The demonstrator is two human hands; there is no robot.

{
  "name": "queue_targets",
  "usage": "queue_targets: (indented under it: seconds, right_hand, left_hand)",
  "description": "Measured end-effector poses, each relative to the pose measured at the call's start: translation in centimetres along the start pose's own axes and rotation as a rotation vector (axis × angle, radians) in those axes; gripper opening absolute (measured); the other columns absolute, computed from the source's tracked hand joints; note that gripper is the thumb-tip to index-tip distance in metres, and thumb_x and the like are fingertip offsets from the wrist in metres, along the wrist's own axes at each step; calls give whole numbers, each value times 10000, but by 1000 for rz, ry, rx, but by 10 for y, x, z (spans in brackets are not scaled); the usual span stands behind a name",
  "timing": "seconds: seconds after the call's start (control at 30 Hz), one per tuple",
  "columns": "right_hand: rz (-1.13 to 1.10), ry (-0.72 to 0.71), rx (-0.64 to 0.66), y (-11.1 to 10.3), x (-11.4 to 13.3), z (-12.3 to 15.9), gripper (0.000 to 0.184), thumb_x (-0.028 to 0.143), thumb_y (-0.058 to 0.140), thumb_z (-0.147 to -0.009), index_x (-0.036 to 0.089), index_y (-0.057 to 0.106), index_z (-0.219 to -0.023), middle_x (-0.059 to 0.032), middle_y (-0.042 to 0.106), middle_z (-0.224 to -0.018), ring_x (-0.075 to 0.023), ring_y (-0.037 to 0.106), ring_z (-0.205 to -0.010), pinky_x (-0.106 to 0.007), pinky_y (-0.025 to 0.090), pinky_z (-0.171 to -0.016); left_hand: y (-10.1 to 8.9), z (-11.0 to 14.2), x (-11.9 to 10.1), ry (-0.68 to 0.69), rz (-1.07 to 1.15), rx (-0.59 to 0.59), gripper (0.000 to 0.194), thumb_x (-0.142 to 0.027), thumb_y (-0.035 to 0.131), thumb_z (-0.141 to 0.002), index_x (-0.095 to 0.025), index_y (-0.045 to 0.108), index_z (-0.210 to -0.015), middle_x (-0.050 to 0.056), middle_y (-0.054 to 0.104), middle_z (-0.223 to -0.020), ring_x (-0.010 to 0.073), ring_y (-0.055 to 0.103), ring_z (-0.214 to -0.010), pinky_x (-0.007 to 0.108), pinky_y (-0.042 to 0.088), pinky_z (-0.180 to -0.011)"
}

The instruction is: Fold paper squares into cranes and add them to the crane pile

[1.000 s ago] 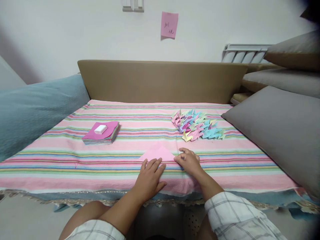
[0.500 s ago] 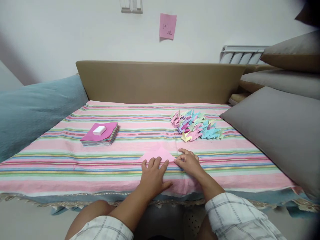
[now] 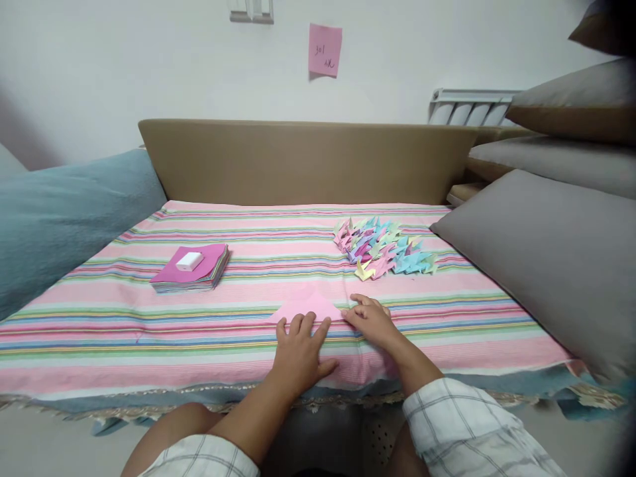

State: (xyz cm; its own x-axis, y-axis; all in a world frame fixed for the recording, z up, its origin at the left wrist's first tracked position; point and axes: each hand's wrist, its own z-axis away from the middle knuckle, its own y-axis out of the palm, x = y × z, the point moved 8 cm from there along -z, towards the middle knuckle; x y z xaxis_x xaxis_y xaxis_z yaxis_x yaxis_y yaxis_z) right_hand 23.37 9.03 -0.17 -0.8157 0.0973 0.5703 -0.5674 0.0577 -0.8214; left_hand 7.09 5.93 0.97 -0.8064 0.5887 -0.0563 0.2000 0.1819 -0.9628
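A sheet of pink origami paper (image 3: 310, 306), folded into a triangle, lies on the striped cloth (image 3: 209, 331) in front of me. My left hand (image 3: 301, 351) lies over its lower edge, fingers spread and fingertips resting on the fold. At the paper's right corner, my right hand (image 3: 370, 322) pinches the tip between thumb and forefinger, its other fingers partly raised. Beyond that hand sits a cluster of folded paper cranes (image 3: 382, 248) in pink, blue, yellow, green and purple. A stack of coloured paper squares (image 3: 211, 271) stands to the left, with a white block (image 3: 189, 261) on top.
Grey cushions (image 3: 517, 252) are piled along the right side. A blue padded armrest (image 3: 74, 212) borders the left, and a brown backrest (image 3: 308, 162) runs along the back. A pink note (image 3: 325, 50) with handwriting is stuck to the wall.
The whole view has shifted slightly, so the scene sits a little further left. Both hands keep nearly the same places on the pink paper.
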Motion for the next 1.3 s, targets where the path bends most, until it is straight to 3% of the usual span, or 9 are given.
queue_targets:
  seconds: [0.13,0.4,0.63,1.07,1.3]
  right_hand:
    - [18,40,-80,0,3,-2,371,553,481,-807,280,716,-717,6,546,-1264,-240,442,-1173,-456,258,-977]
    - [-23,31,-25,2,4,-2,216,466,557,-769,323,718,-761,28,551,-1243,-230,452,-1154,-453,234,-969]
    - [-14,17,-41,4,3,-2,249,452,521,-795,300,714,-753,28,563,-1246,-221,447,-1154,-436,236,-961]
    - [25,7,-64,3,6,-2,337,439,476,-823,245,678,-636,27,573,-1232,-212,454,-1140,-429,246,-945]
    - [6,21,-71,2,5,-2,270,419,496,-802,273,701,-704,27,580,-1221,-221,462,-1138,-440,245,-959]
  left_hand:
    - [-1,1,0,-2,-2,-3,749,-604,597,-689,-303,399,-1347,119,463,-1321,337,394,-1165,577,218,-979]
    - [2,2,0,3,2,-18,783,-606,587,-694,-272,370,-1369,118,384,-1421,345,389,-1187,577,223,-985]
    - [2,3,1,0,1,-18,770,-616,565,-708,-256,380,-1364,121,383,-1425,345,380,-1196,586,219,-986]
    - [-1,2,0,-24,-29,4,751,-628,584,-684,-324,399,-1345,95,383,-1422,343,368,-1207,572,228,-979]
    - [0,0,1,-42,-27,23,757,-627,608,-660,-343,410,-1333,92,390,-1416,347,364,-1203,585,221,-971]
